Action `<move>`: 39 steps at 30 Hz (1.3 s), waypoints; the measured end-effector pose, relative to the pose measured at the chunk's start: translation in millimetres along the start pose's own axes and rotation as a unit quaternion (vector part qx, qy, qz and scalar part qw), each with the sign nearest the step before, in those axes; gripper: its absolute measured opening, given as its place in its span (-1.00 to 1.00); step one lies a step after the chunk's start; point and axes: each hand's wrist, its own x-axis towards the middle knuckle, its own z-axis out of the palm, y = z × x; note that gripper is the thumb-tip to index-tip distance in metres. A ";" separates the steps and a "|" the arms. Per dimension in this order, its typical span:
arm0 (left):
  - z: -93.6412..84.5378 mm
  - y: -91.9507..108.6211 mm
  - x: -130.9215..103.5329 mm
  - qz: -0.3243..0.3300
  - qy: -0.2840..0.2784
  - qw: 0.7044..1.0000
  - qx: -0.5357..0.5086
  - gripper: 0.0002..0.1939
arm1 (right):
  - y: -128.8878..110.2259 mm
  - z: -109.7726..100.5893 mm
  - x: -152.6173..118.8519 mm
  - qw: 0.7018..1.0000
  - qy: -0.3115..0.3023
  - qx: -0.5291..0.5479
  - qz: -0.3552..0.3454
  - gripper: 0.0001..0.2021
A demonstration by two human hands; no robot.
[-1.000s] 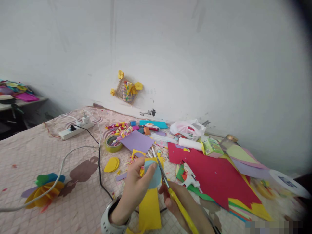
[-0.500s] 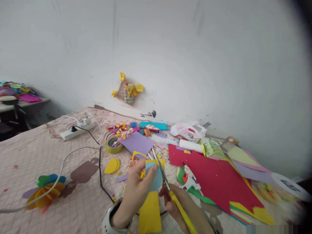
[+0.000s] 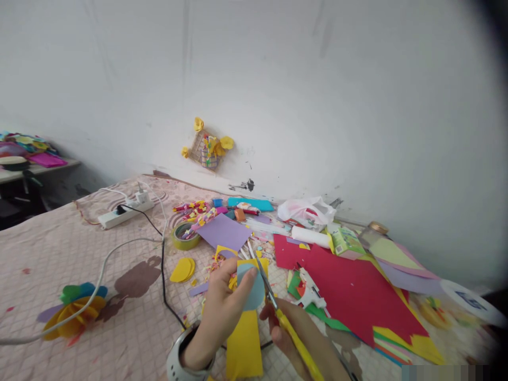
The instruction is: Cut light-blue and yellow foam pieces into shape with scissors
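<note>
Head view, nearest first: of the two hands, the left [image 3: 224, 299], with a watch [image 3: 189, 357] at its wrist, is closed in a pinch, thumb flat on a blue disc [image 3: 254, 293] laid over a yellow strip [image 3: 245, 344]. The right [image 3: 291, 323] is curled round the yellow handles of scissors [image 3: 294, 338], whose blades stand slightly parted beside the disc, over the strip's upper part. Beyond them on the bench [image 3: 130, 338] lie yellow discs [image 3: 182, 270] to the left, and a glue gun [image 3: 311, 293] and red sheet [image 3: 353, 288] to the right. Farther off are a tape roll [image 3: 186, 242], a purple sheet [image 3: 224, 231] and a plastic bag [image 3: 305, 211]; a flowered ornament [image 3: 208, 150] is on the wall [image 3: 297, 95].
</note>
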 end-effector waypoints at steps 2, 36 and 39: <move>-0.5 0.0 0.0 0.001 -0.003 1.000 0.000 -0.74 | -2.3 -3.3 -0.6 1.000 -0.024 0.002 -0.006 -0.55; -11.2 2.5 7.5 -0.020 -0.079 0.997 0.007 -0.78 | -3.1 -9.6 -5.0 0.996 -0.016 -0.087 -0.033 -0.63; -11.9 3.1 7.7 -0.032 -0.084 0.996 -0.001 -0.76 | -3.4 -10.3 -4.6 0.994 -0.018 -0.102 -0.033 -0.56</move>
